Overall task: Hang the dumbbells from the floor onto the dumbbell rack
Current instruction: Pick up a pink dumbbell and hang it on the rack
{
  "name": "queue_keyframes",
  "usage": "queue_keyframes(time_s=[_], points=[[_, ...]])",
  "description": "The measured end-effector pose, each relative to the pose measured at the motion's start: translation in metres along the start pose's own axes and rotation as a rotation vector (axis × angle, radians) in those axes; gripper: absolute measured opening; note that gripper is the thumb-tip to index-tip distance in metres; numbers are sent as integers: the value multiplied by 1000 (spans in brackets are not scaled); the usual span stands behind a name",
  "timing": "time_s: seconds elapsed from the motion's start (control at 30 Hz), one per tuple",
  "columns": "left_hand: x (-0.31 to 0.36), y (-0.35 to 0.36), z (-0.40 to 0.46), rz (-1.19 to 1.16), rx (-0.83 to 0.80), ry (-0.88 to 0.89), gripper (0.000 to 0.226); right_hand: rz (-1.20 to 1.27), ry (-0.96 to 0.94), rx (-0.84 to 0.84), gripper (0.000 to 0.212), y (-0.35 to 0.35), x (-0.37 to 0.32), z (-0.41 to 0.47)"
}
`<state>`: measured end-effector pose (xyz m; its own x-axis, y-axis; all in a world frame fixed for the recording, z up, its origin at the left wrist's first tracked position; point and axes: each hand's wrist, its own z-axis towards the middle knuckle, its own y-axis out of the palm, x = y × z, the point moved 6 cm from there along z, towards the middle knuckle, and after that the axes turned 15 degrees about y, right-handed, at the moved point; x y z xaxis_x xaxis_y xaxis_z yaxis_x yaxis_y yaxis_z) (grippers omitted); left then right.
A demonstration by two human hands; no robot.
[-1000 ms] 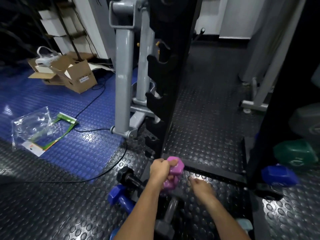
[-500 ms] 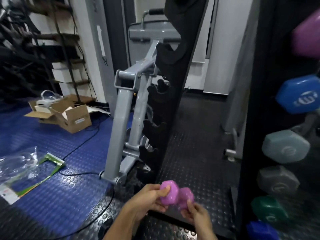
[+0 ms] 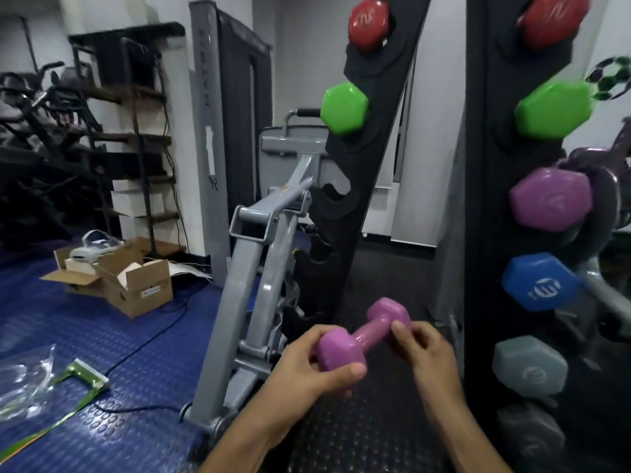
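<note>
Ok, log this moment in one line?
stage: carrying | left hand: grips purple dumbbell | right hand: pinches it | dumbbell rack: ahead

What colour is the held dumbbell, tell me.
Pink-purple: the dumbbell, held by the left hand and right hand, seen in the head view.

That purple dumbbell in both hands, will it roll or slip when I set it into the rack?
The purple dumbbell looks rigid and probably light: fingertips alone carry it. Its faceted heads should resist rolling. The smooth, slightly glossy coating may slip, so the left hand cupping one head seems wise.
</note>
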<state>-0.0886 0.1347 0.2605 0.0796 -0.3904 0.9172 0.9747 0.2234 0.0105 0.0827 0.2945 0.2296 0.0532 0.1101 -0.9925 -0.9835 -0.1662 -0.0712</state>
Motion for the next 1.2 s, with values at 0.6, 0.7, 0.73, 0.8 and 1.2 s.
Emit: queue_keyframes(time_s=[0.6, 0.7, 0.73, 0.8, 1.2], points=[[170, -36, 0, -374, 323, 414, 55, -96, -320, -32, 61, 40, -243, 1], [178, -51, 8, -304, 393, 465, 43, -157, -311, -74, 47, 53, -245, 10], [178, -57, 15, -277, 408, 473, 39, -196, -314, -93, 51, 59, -246, 13], [178, -67, 32, -213, 441, 470, 38, -260, -327, -85, 54, 67, -243, 22], [178, -95, 110, -21, 503, 456, 35, -359, -385, 71, 68, 75, -229, 22]])
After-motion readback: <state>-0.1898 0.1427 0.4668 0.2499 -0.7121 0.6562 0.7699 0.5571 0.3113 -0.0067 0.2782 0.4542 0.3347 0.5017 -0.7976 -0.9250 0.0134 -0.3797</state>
